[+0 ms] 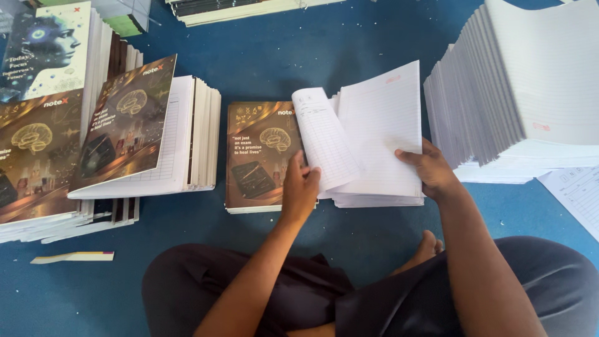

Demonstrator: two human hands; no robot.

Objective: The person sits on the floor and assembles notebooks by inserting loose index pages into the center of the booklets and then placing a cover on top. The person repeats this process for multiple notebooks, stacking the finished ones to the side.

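Observation:
An open notebook [380, 118] with white lined pages lies on the blue floor in front of me. My left hand [301, 187] grips a curled lined page [324, 140] near its lower edge, next to the brown printed cover [256, 153] folded out to the left. My right hand [430, 170] holds the right-hand block of pages, thumb on top, at its lower right corner. I sit cross-legged, with my foot [427, 246] showing below the notebook.
A tall fanned stack of uncovered lined page blocks [518, 93] stands at the right. Stacks of covered notebooks [125, 137] fill the left. A loose printed sheet [577, 193] lies at the right edge, a paper strip [72, 256] at lower left, more books [237, 9] at the top.

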